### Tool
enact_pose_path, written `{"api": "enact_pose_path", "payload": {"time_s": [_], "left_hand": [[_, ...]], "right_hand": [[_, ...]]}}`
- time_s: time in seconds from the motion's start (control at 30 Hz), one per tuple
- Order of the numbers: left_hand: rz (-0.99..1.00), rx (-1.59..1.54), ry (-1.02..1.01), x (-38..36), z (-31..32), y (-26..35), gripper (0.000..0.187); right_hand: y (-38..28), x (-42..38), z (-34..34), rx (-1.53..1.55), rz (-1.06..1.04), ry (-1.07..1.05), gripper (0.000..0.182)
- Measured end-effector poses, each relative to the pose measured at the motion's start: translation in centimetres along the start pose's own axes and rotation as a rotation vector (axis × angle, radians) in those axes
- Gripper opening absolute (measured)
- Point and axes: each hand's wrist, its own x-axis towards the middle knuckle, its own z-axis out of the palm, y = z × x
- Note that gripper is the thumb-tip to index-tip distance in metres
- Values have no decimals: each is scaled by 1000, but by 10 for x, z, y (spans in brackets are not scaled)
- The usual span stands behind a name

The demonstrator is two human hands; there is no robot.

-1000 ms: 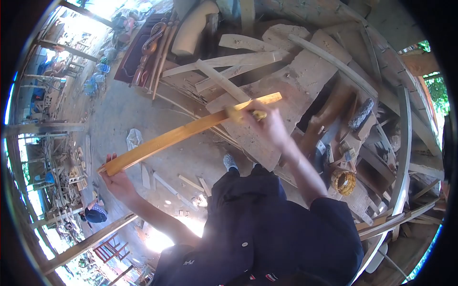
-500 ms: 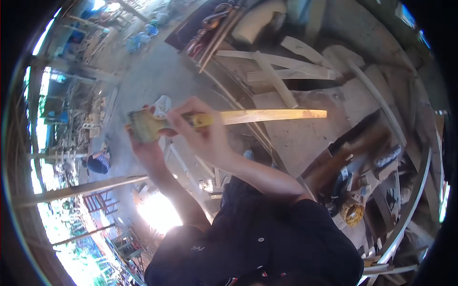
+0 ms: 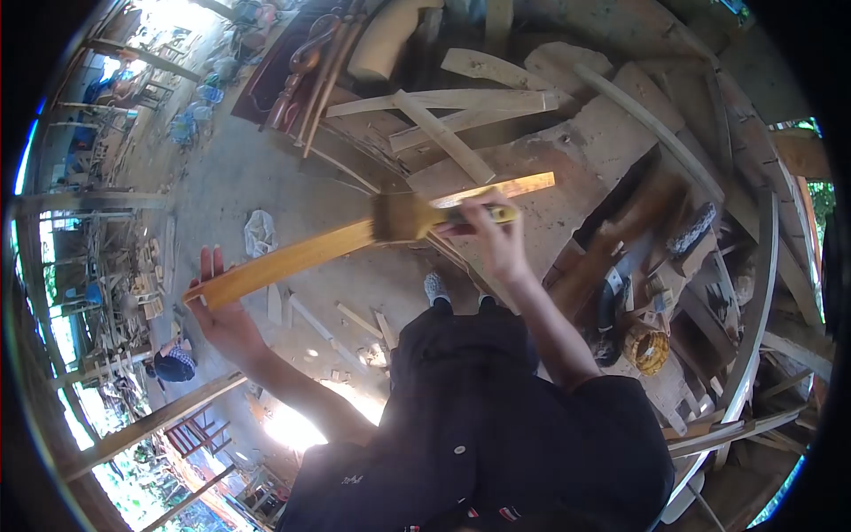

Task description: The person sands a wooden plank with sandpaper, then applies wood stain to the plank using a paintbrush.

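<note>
A long, flat wooden slat with a yellowish, shiny surface lies tilted across the view, its left end lower. My left hand supports that end, fingers behind it and thumb at its edge. In my right hand is a wide paintbrush with a yellow and dark handle. The brush is blurred, and its bristles lie over the middle of the slat, hiding that stretch. Beyond the brush, the slat's right end reaches over a pale board.
Several rough wooden pieces are stacked on the bench ahead. A yellow round container stands at right near a dark-handled tool. A crumpled clear plastic bag lies on the floor. Another person is low down at far left.
The brush and my right hand have moved right along the slat, away from my left hand. My left hand has shifted left and lower with the slat's end, and the slat now tilts.
</note>
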Motion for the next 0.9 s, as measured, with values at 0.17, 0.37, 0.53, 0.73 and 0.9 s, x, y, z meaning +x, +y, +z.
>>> {"api": "enact_pose_path", "payload": {"time_s": [0.17,0.37,0.53,0.73,0.9], "left_hand": [[9,126,-8,4,-9,-2,45],[21,74,-85,9,6,1,41],[17,233,115,12,22,3,48],[114,377,43,2,21,3,68],[111,190,-83,6,1,-3,65]], "right_hand": [[-2,4,-131,-196,-145,240,14],[-13,33,-275,-335,-203,425,15],[-41,54,-288,-790,-220,546,18],[-54,27,-159,-1418,-341,216,13],[-48,4,-45,-1291,-475,153,12]]}}
